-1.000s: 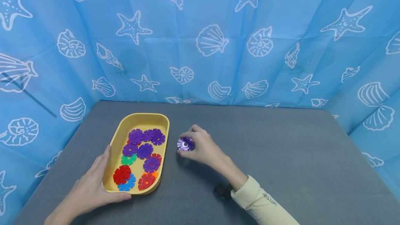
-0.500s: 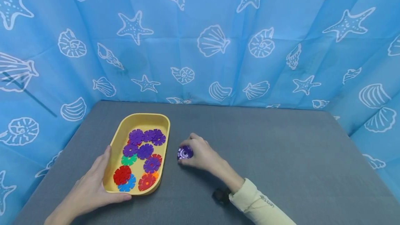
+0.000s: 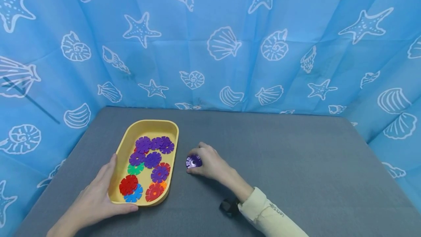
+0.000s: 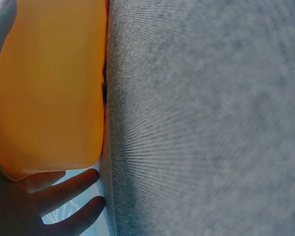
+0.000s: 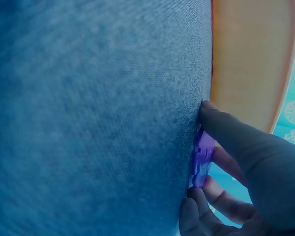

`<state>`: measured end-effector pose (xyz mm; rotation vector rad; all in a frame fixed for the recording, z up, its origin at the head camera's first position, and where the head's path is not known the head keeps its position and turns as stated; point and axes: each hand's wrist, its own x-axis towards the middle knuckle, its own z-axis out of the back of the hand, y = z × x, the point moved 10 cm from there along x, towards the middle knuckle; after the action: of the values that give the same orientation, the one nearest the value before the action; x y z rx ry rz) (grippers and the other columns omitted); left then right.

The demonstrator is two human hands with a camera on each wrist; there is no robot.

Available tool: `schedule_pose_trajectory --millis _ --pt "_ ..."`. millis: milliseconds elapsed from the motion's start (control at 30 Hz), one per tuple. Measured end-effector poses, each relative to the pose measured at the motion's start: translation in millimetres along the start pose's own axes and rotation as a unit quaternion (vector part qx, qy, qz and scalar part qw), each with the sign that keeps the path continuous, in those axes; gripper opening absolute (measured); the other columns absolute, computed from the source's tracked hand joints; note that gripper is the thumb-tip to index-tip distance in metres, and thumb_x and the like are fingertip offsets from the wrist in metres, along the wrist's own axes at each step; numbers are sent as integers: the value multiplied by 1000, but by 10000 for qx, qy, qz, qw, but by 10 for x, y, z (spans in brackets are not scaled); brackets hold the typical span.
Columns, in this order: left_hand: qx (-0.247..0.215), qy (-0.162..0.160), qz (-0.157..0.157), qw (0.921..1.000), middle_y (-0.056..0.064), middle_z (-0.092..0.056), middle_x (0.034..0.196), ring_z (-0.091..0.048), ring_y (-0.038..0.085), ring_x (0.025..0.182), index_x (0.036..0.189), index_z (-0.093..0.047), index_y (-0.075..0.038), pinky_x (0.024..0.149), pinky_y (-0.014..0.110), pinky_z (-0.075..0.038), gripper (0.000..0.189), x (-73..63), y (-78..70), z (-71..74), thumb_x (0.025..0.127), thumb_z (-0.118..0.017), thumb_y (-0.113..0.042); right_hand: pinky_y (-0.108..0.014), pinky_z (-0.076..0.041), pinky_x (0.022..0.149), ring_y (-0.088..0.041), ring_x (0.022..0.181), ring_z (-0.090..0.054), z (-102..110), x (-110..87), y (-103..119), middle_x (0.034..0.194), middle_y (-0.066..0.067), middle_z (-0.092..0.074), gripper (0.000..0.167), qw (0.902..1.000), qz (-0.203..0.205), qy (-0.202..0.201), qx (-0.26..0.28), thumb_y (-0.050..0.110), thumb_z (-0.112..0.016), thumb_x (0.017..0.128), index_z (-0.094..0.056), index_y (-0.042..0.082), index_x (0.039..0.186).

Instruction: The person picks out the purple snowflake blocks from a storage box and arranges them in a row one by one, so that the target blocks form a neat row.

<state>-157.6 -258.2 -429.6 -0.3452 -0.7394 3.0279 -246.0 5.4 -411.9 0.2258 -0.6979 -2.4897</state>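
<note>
A yellow tray [image 3: 116, 189] of thin notched plastic discs lies at left on the grey table. My left hand [image 3: 95, 193] rests against its near left corner, thumb along the near wall and straight fingers along the left side; in the left wrist view those fingers [image 4: 71, 189] extend past the tray. Right of the tray, my right hand [image 3: 210, 162] pinches a small stack of shiny purple notched discs [image 3: 193, 161] between thumb and fingers. In the right wrist view the purple stack [image 5: 202, 160] shows edge-on, close over the cloth.
Inside the tray lie purple discs [image 3: 152, 159], red discs [image 3: 128, 184], a green disc [image 3: 135, 168], a blue disc [image 3: 134, 194] and orange ones. A black object [image 3: 229, 207] sits beside the right cuff. A blue seashell curtain [image 3: 204, 46] hangs behind the table [image 3: 296, 164].
My right hand has come nearer the front edge with the purple discs, then shifted very slightly left. The left hand and tray stay where they were.
</note>
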Motion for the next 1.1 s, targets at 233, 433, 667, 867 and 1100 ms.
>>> schedule_pose_trajectory --millis 233,433,667,867,1100 --pt "-24 -27 -29 10000 24 -30 153 -51 33 118 164 11 -11 77 50 -61 150 -7 -7 7 64 -83 -71 -32 -50 83 -18 96 -57 -4 -11 2 106 -6 -64 50 9998 63 -59 -190 39 -87 80 -74 13 121" --pt "-41 -19 -19 10000 23 -30 153 -51 32 118 164 12 -13 77 50 -61 150 -13 -7 3 64 -83 -72 -30 -50 81 -18 98 -57 40 -27 33 108 -4 -65 47 9997 32 -208 -79 41 -83 84 -74 15 122" --pt "-5 -14 -19 10000 24 -29 153 -50 33 118 164 11 -11 76 51 -61 150 -6 -15 6 64 -83 -72 -37 -54 88 -25 108 -63 250 -29 262 111 -8 -68 43 9917 348 -754 985 33 -79 90 -71 12 127" --pt "19 -17 -2 10000 24 -29 154 -51 33 118 164 11 -13 77 51 -61 151 -10 -16 7 63 -83 -73 -42 -59 94 -26 112 -66 391 24 572 115 -8 -69 39 9786 743 -812 1738 27 -79 90 -72 13 126" --pt "12 -138 -108 9998 23 -32 152 -52 31 117 165 9 -12 76 50 -61 149 -18 -34 25 63 -83 -72 -25 -58 89 -11 111 -62 364 112 890 121 -1 -70 40 9748 997 -613 1899 27 -80 90 -72 16 127"
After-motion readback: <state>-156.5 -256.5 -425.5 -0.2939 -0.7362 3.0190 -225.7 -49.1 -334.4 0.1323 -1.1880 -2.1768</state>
